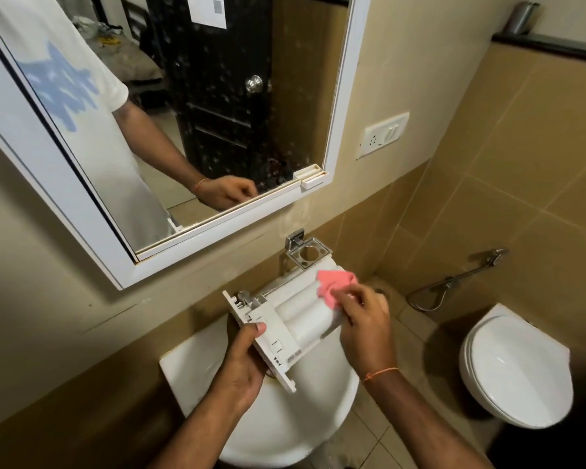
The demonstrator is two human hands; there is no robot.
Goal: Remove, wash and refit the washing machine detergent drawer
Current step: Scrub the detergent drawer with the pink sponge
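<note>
Beige-tiled bathroom walls frame a white washbasin at six o'clock, below a white-framed mirror at eleven o'clock. Held over the basin, the white detergent drawer lies tilted with its underside up, so its compartments' contents cannot be seen. The person's left hand grips the drawer's front panel end, thumb curled over its edge. The right hand pinches a pink cloth against the drawer's far end. A chrome tumbler holder hangs on the wall at twelve o'clock, and a white toilet with its lid closed stands at three o'clock.
</note>
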